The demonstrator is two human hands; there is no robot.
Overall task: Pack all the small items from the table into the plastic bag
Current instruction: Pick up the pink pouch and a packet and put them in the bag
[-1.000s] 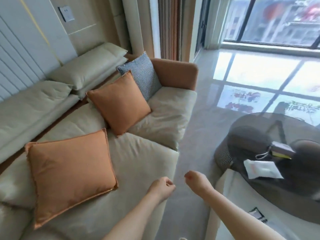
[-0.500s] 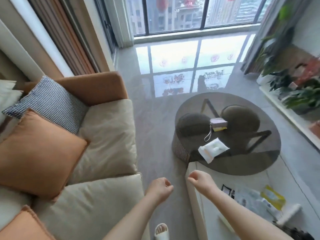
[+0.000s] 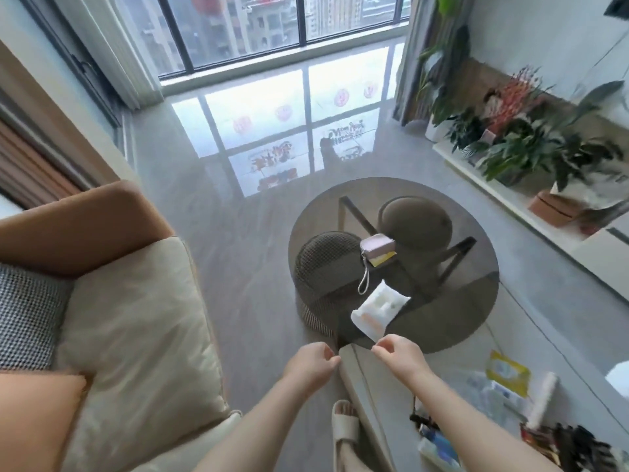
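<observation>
My left hand (image 3: 311, 366) and my right hand (image 3: 398, 357) are held out in front of me, fingers curled, nothing in either. Just beyond them, on a round dark glass table (image 3: 476, 301), lie a white packet (image 3: 379, 310) and a small pink pouch (image 3: 377, 245) with a wrist strap, which rests on a yellow item (image 3: 384, 259). A white low table (image 3: 371, 396) at lower right carries a yellow packet (image 3: 507, 373), a white roller (image 3: 543, 400), crumpled clear plastic (image 3: 490, 390), a blue item (image 3: 439, 444) and dark things (image 3: 578, 444). I cannot make out a plastic bag for certain.
A cream sofa (image 3: 136, 318) with orange and checked cushions fills the left. My slippered foot (image 3: 345, 427) stands on the grey floor between sofa and white table. Potted plants (image 3: 510, 148) line a ledge at right. Round stools sit under the glass table.
The view has swung right, from the sofa to the two tables. Both hands stay curled out in front and now hover near the glass table's near edge.
</observation>
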